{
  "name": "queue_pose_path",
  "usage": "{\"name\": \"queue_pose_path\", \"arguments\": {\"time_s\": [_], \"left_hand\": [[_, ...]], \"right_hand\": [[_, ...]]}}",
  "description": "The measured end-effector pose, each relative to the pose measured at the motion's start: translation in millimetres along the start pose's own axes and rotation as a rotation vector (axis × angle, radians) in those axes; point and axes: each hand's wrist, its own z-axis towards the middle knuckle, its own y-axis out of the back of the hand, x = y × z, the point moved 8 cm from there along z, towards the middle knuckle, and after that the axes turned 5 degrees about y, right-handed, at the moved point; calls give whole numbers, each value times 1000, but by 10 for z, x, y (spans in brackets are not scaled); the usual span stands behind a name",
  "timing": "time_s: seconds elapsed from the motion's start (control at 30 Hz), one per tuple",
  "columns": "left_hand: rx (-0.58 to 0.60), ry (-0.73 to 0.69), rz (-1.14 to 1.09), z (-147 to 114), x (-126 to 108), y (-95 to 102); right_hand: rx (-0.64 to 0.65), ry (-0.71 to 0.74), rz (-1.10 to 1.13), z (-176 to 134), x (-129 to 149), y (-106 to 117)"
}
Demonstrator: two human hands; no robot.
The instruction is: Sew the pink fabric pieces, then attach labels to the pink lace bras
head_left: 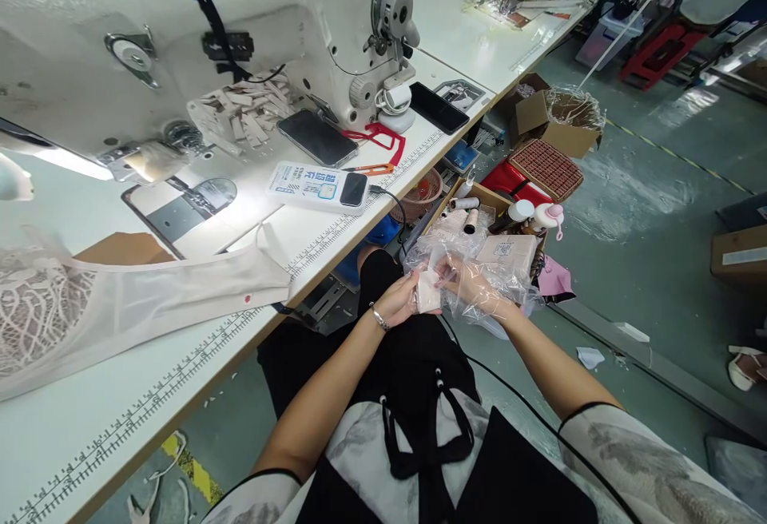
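Note:
Above my lap, my left hand point(400, 299) is closed on a small stack of pale pieces point(427, 292), which look like fabric tabs or labels. Beside it, my right hand point(470, 280) has its fingers bent in a pinch near the top of the stack. What those fingertips hold is hidden by glare and plastic. A crinkled clear plastic bag point(479, 312) lies around and under my right hand. On the table to the left rests a pale bra point(197, 284) with a lace cup, apart from both hands.
A JUKI sewing machine point(335, 37) stands on the white table point(240, 348). Two phones, a power bank point(317, 187), red-handled scissors point(383, 140) and a heap of pale scraps point(245, 113) lie there. An open box point(494, 200) holds thread spools and bottles. A black cable crosses my lap.

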Motion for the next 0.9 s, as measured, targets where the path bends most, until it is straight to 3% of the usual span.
{"name": "queue_pose_path", "arguments": {"time_s": [0.5,0.7,0.9], "left_hand": [[-31,-1,-15,-5,7,10],[-37,-10,-16,12,8,25],[-93,-87,60,132,12,189]], "right_hand": [[20,-20,-25,-23,74,36],[19,-27,-9,-7,-27,64],[-24,-142,42,-170,-113,405]]}}
